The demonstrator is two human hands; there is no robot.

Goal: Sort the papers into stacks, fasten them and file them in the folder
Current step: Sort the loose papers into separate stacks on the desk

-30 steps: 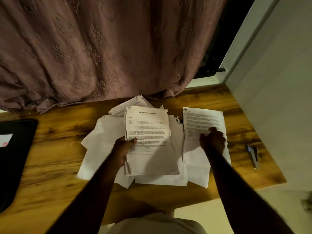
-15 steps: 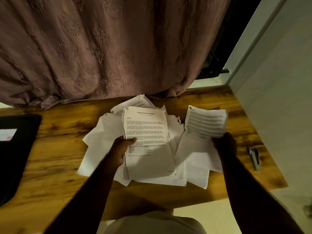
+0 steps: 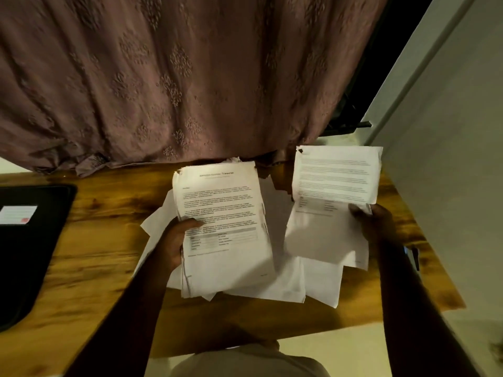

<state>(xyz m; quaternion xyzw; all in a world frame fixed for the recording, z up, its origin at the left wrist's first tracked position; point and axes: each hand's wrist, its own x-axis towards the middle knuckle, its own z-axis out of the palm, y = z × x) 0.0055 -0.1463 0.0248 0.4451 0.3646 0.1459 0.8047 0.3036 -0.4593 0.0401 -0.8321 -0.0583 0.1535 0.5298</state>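
Note:
My left hand [image 3: 178, 240] grips a thick stack of printed papers [image 3: 226, 227] by its left edge, thumb on the top page, lifted over the desk. My right hand [image 3: 374, 223] holds a single printed sheet [image 3: 336, 175] by its right edge, raised and curling at the top. Loose white sheets [image 3: 307, 278] lie spread on the wooden desk [image 3: 103, 254] under both hands. A black folder [image 3: 30, 240] with a white label lies at the desk's left end. A stapler [image 3: 412, 257] rests at the right edge, partly hidden by my right forearm.
A brownish embroidered curtain [image 3: 163, 77] hangs along the back of the desk. A pale wall [image 3: 449, 159] stands close on the right. The desk's front edge runs near my body.
My right hand has picked the sheet off the desk and lifted it up and to the right. My left hand has raised the stack slightly.

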